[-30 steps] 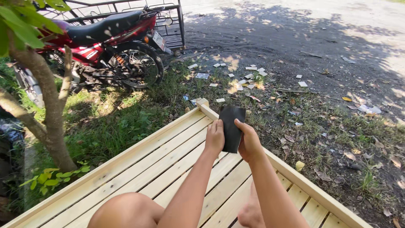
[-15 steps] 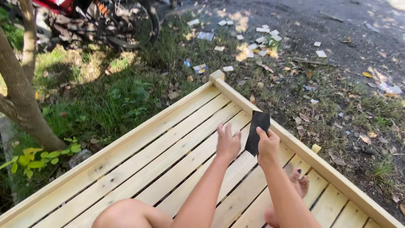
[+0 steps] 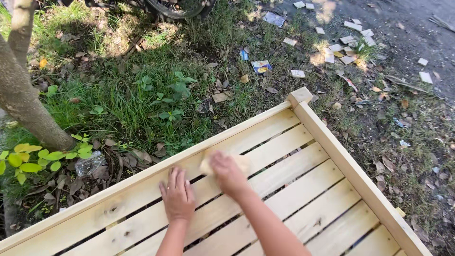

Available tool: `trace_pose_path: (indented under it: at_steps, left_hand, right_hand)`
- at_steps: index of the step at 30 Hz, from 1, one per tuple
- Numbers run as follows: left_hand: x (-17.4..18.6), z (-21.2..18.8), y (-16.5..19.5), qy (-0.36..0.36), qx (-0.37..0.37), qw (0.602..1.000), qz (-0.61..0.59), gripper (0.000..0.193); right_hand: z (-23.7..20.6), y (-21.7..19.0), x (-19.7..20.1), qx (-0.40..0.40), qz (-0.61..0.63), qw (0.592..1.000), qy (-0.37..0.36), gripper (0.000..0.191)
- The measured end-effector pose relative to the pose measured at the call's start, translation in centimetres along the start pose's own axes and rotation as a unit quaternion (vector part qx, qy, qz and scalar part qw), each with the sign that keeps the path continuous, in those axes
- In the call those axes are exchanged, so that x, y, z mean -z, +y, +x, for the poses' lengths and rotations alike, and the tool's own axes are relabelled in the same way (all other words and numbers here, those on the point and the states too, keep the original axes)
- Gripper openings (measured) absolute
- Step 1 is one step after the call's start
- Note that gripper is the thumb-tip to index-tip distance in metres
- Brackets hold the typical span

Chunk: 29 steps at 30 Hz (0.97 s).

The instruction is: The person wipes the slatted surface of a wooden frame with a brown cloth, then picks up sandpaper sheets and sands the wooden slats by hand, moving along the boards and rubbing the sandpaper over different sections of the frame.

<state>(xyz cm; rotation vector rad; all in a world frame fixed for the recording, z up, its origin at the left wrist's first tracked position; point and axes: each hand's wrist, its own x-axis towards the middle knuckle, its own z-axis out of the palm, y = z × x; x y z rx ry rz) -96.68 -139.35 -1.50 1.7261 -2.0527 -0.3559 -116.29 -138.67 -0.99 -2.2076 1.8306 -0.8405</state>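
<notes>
A pale wooden slatted frame [image 3: 303, 156] lies on the ground, its corner post [image 3: 299, 96] pointing to the upper right. My left hand [image 3: 177, 196] rests flat on a slat near the frame's far rail, fingers spread, holding nothing. My right hand [image 3: 230, 174] sits just to its right and presses a small tan sheet [image 3: 205, 166], blurred and looking like abrasive paper, onto a slat. The hand covers most of the sheet, and only its edges show on either side of the fingers.
Grass and weeds [image 3: 142, 99] border the frame's far side. A tree trunk [image 3: 21, 99] stands at the left with a yellow-green plant [image 3: 33, 159] at its foot. A vehicle wheel [image 3: 177, 7] shows at the top. Litter and paper scraps [image 3: 346, 45] lie on the dirt at the upper right.
The view has tilted down and closer to the frame. Both hands held a dark sheet up in the air; now the left lies flat on the wood and the right presses the sheet on a slat.
</notes>
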Motion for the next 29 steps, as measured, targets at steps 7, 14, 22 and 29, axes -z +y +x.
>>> trace_pose_path:
  at_steps: [7, 14, 22, 29]
  left_hand:
    - [0.9, 0.0, 1.6, -0.035, -0.007, 0.997, 0.072, 0.051]
    - [1.1, 1.0, 2.4, -0.049, -0.027, 0.990, 0.127, 0.054]
    - [0.8, 0.7, 1.5, -0.040, -0.104, 0.991, 0.078, 0.048]
    - [0.7, 1.1, 1.6, -0.073, -0.145, 0.982, 0.101, 0.052]
  right_hand:
    - [0.5, 11.6, 3.4, 0.097, 0.105, 0.987, -0.070, 0.056]
    - [0.9, 14.5, 6.9, -0.296, -0.142, 0.944, -0.031, 0.036]
    - [-0.8, 16.2, 7.4, -0.099, -0.010, 0.995, -0.004, 0.042]
    - [-3.4, 13.6, -2.0, -0.012, -0.096, 0.995, 0.015, 0.054]
